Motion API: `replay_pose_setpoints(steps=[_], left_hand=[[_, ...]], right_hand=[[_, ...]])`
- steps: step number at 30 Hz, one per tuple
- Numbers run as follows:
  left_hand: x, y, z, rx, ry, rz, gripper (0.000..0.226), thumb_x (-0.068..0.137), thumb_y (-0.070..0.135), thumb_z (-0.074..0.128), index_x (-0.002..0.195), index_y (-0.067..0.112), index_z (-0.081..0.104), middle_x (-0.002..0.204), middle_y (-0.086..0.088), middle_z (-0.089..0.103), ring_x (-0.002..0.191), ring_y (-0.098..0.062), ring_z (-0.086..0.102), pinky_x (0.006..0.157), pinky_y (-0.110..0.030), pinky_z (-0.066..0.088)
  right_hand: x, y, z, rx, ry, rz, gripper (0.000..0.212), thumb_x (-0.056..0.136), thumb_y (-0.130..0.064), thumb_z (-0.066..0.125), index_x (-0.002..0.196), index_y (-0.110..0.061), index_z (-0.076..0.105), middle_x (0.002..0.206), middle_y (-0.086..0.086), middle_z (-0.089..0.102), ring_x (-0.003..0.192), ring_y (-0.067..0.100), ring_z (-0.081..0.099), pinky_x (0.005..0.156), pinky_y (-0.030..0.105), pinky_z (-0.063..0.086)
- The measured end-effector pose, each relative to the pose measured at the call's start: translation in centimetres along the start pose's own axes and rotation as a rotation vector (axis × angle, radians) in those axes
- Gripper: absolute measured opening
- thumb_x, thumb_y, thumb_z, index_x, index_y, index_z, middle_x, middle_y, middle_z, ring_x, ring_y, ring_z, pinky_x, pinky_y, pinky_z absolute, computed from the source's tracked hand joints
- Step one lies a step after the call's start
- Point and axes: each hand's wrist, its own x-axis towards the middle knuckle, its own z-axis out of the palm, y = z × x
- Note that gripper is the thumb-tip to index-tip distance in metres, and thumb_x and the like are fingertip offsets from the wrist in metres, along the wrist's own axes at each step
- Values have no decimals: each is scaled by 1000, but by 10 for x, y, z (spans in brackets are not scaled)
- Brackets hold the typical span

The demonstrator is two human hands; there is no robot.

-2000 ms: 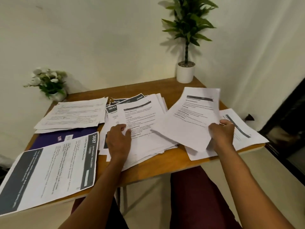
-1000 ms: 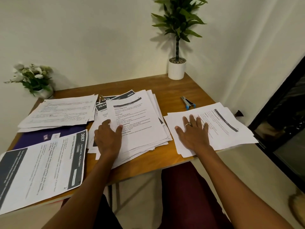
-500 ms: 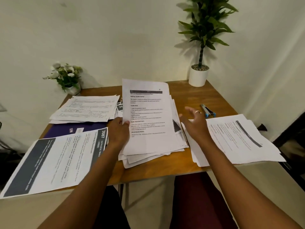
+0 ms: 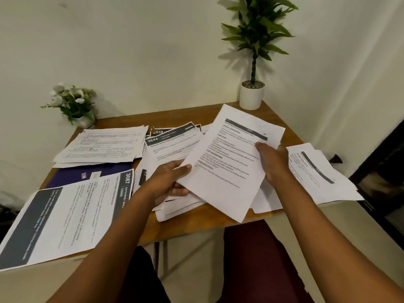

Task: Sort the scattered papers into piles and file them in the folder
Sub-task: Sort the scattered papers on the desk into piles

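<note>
On the table [image 4: 192, 223], a tall plant [image 4: 251, 97] stands at the far right corner and a flower pot [image 4: 84, 121] at the far left. A far-left stack [image 4: 102, 145] overlaps a folder [image 4: 72, 174], whose near side lies under a big sheet [image 4: 72, 215] overhanging the near-left edge. Between that stack and the right pile [image 4: 317, 176] lies the middle pile [image 4: 172, 147]; above it the left hand [image 4: 168, 182] and right hand [image 4: 273, 160] hold a loose sheet [image 4: 227, 171].

1. A plain cream wall [image 4: 153, 51] fills the upper view.
2. A small wooden table [image 4: 192, 224] stands against it.
3. A tall leafy plant [image 4: 255, 36] in a white pot sits at the table's far right corner, and a small white-flowered plant [image 4: 72, 103] at its far left.
4. Pale floor [image 4: 360, 237] shows below, with a dark opening [image 4: 389, 171] at the right edge.
</note>
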Motion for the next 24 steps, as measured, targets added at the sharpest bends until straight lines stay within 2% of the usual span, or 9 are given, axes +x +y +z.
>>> replay_pose_setpoints(steps=[4, 7, 9, 12, 15, 17, 19, 21, 24], left_hand=[[7, -7, 41, 0, 55, 12, 39, 97, 10, 67, 133, 15, 55, 115, -12, 75, 85, -35, 77, 75, -47, 64], [25, -8, 77, 243, 178, 86, 36, 98, 16, 67, 131, 14, 55, 115, -9, 71, 67, -24, 75, 71, -42, 65], [38, -5, 100, 420, 161, 143, 38, 99, 23, 66, 135, 15, 54, 115, -6, 70, 63, -21, 74, 61, -33, 63], [60, 1, 130, 585, 146, 204, 42, 99, 26, 66, 138, 15, 54, 130, -6, 66, 66, -20, 74, 54, -21, 58], [75, 6, 151, 675, 177, 214, 46, 99, 23, 66, 141, 14, 52, 136, -7, 61, 75, -24, 74, 56, -22, 59], [80, 8, 157, 709, 183, 213, 42, 99, 22, 66, 138, 14, 53, 131, -7, 63, 74, -23, 74, 54, -20, 56], [84, 8, 159, 726, 183, 241, 33, 99, 22, 65, 130, 15, 55, 126, -8, 66, 74, -22, 72, 49, -16, 52], [84, 10, 158, 717, 187, 295, 34, 98, 21, 67, 130, 15, 57, 128, -8, 66, 93, -24, 71, 54, -13, 49], [81, 10, 146, 720, 239, 406, 44, 96, 21, 70, 138, 17, 57, 134, -2, 61, 115, -15, 58, 82, -15, 43]], right_hand=[[-2, 11, -38, 133, 135, 13, 44, 86, -10, 74, 124, -25, 58, 108, -9, 69, 93, 12, 68, 75, 29, 57], [-2, 15, -69, 211, 286, -34, 56, 86, 0, 69, 136, -20, 50, 121, -3, 66, 103, 13, 67, 73, 22, 54], [-2, 16, -88, 25, 485, -209, 66, 81, 1, 68, 140, -19, 44, 136, 0, 51, 120, 22, 59, 86, 27, 51], [-2, 19, -105, -495, 660, -556, 73, 74, -8, 62, 144, -15, 43, 153, 7, 36, 140, 30, 37, 113, 48, 28], [6, 22, -105, -769, 360, -742, 53, 82, -16, 64, 135, -17, 56, 149, 4, 47, 143, 26, 39, 120, 46, 22], [11, 28, -98, -847, 13, -674, 41, 92, -22, 67, 133, -15, 63, 146, 3, 54, 139, 25, 46, 119, 40, 31], [13, 36, -89, -968, -200, -540, 47, 97, -34, 65, 140, -16, 59, 152, 3, 50, 141, 22, 43, 118, 37, 30], [13, 47, -80, -1142, -272, -485, 54, 100, -46, 56, 148, -20, 51, 161, 1, 39, 150, 20, 30, 122, 39, 19], [14, 59, -78, -1328, -269, -478, 60, 103, -56, 40, 155, -27, 38, 168, -4, 22, 156, 20, 12, 125, 44, 3]])
